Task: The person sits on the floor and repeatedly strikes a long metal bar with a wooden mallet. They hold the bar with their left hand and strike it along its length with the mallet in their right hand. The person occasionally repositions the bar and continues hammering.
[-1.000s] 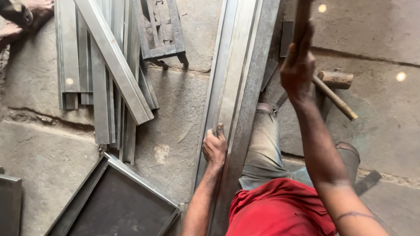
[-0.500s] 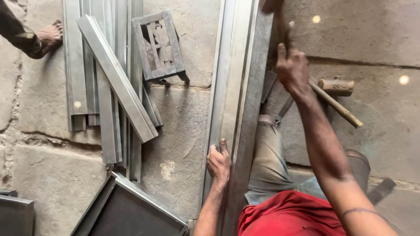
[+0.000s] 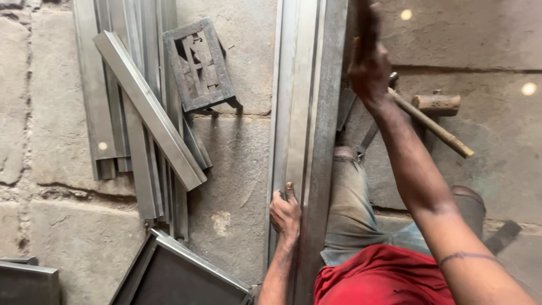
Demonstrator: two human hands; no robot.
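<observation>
- My left hand (image 3: 285, 213) is on the long steel section (image 3: 305, 130), fingers curled over its left edge low down, closed on it.
- Steel section runs top to bottom through the middle of the view, standing in front of me; several folded flanges are visible along its length, grey and bare.
- My right hand (image 3: 370, 68) is raised high, just right of the section's upper part. It's fisted around something dark and narrow that sticks up out of frame; blurred, so I can't tell what it is.
- My right forearm crosses diagonally from the lower right corner up to that hand.
- My legs in grey trousers (image 3: 353, 209) and my red shirt (image 3: 384, 279) are directly below, right of the section.
- Hammer (image 3: 432, 113) lies on the concrete floor (image 3: 237, 186) to the right, wooden handle angled down-right, head near my right wrist in the view. Not touched.
- A short cylindrical wooden piece (image 3: 436, 104) lies just behind the hammer handle.
- Stack of cut steel lengths (image 3: 130, 118) lies on the floor at left, well apart from my left hand; one piece lies diagonally across the others.
- Small rusty cast block with cut-outs (image 3: 199, 65) rests tilted against the right edge of that stack.
- Dark framed panel (image 3: 180, 274) sits at bottom left, its corner near the stack's lower end.
- Another dark metal piece (image 3: 25, 279) is at the far bottom-left edge, partly cut off.
</observation>
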